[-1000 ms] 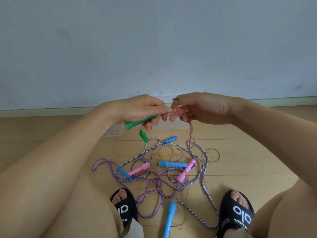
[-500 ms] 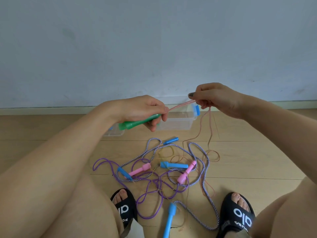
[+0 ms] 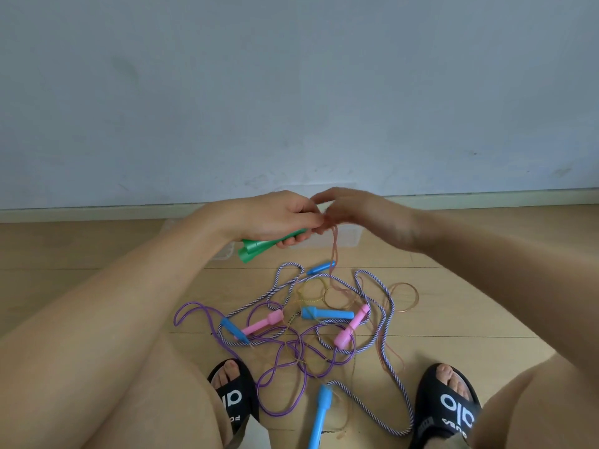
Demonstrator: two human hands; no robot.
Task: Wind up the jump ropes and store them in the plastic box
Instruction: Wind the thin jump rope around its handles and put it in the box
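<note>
- Above the wooden floor (image 3: 470,306), near its far edge by the wall, the left hand (image 3: 275,218) had its fingers curled round a pair of green handles (image 3: 262,246).
- The right hand (image 3: 353,212), touching the left, was blurred; it appeared to pinch the thin pink cord (image 3: 334,251) that hung from it to the floor.
- The clear plastic box (image 3: 350,236) stood behind the hands, mostly hidden; its contents could not be seen.
- Judgement: the task was at an early stage, with the first rope part-wound at most.
- Left on the floor between the sandals (image 3: 449,403): a tangle of purple rope (image 3: 285,377), striped rope (image 3: 385,319), pink handles (image 3: 262,324) and blue handles (image 3: 327,314).
</note>
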